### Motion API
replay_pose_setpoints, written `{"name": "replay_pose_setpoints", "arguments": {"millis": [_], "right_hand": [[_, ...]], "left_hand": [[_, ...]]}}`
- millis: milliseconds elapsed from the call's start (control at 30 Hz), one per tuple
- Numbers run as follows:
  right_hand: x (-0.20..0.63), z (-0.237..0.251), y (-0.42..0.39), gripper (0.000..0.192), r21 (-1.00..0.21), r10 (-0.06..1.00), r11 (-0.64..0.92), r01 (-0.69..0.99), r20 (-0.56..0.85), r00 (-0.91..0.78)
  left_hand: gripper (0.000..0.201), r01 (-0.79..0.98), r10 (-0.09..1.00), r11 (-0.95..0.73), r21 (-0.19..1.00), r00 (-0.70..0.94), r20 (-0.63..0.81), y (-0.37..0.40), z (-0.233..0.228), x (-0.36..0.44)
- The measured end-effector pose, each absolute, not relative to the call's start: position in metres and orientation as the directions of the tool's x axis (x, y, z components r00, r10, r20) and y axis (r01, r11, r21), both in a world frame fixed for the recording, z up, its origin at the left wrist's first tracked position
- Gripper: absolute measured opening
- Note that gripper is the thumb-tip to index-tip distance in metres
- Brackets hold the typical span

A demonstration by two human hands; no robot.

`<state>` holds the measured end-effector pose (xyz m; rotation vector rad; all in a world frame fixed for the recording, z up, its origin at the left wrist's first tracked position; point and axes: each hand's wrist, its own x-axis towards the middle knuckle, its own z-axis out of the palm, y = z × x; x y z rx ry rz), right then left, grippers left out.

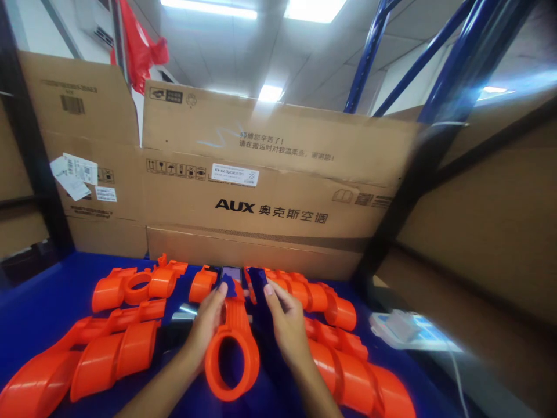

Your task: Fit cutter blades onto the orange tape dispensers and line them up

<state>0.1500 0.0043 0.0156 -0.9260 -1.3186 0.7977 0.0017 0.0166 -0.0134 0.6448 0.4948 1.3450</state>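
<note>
In the middle of the head view, my left hand (209,318) is closed around the upper end of an orange plastic part with a large ring (253,366). The ring hangs downward, facing me. A small blue piece (228,285) shows under my left thumb at the top of that part. To the right, my right hand (285,316) pinches a dark blue strip-like piece (258,281) between thumb and fingers. A narrow gap separates it from the orange part. My right hand's lower fingers are partly hidden.
Rows of orange ring parts lie on the blue surface (78,261) at left (98,360) and right (354,377). A grey-screened device (231,273) lies behind my hands. A white power strip (413,331) with a cable is at right. Cardboard panels (270,232) and a dark post (391,215) stand behind.
</note>
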Motion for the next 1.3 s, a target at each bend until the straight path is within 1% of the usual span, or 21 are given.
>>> {"name": "replay_pose_setpoints", "arguments": {"millis": [67,167,233,333,433,500,800,1167,1300], "right_hand": [[0.153,0.017,0.005,0.034,-0.890,0.884,0.453,0.043,0.455,0.107],[0.158,0.018,0.005,0.031,-0.862,0.860,0.499,0.090,0.505,0.074],[0.162,0.019,0.004,0.030,-0.838,0.843,0.529,0.130,0.537,0.028],[0.166,0.021,0.004,0.029,-0.780,0.796,0.595,0.194,0.605,-0.009],[0.169,0.023,0.005,0.029,-0.714,0.744,0.654,0.248,0.667,-0.043],[0.170,0.023,0.005,0.030,-0.686,0.726,0.673,0.275,0.684,-0.071],[0.167,0.023,0.004,0.031,-0.653,0.724,0.667,0.360,0.682,-0.105],[0.165,0.023,0.005,0.028,-0.680,0.741,0.649,0.341,0.667,-0.080],[0.163,0.022,0.003,0.031,-0.706,0.760,0.631,0.321,0.645,-0.076]], "left_hand": [[0.040,-0.726,0.987,0.083,0.682,0.155,0.045,0.017,-0.012,-0.001],[0.037,-0.723,0.995,-0.027,0.691,0.046,0.087,0.017,-0.012,-0.003],[0.042,-0.704,0.993,-0.077,0.706,0.006,0.114,0.015,-0.012,-0.003],[0.052,-0.679,0.988,-0.108,0.726,0.008,0.154,0.012,-0.012,-0.002],[0.053,-0.661,0.985,-0.136,0.738,-0.014,0.169,0.009,-0.011,-0.001],[0.052,-0.652,0.985,-0.145,0.745,-0.029,0.168,0.009,-0.011,0.000],[0.051,-0.600,0.980,-0.185,0.778,-0.058,0.188,0.009,-0.010,-0.001],[0.052,-0.594,0.980,-0.188,0.782,-0.067,0.185,0.012,-0.012,-0.002],[0.053,-0.598,0.979,-0.199,0.777,-0.080,0.189,0.011,-0.011,-0.003]]}}
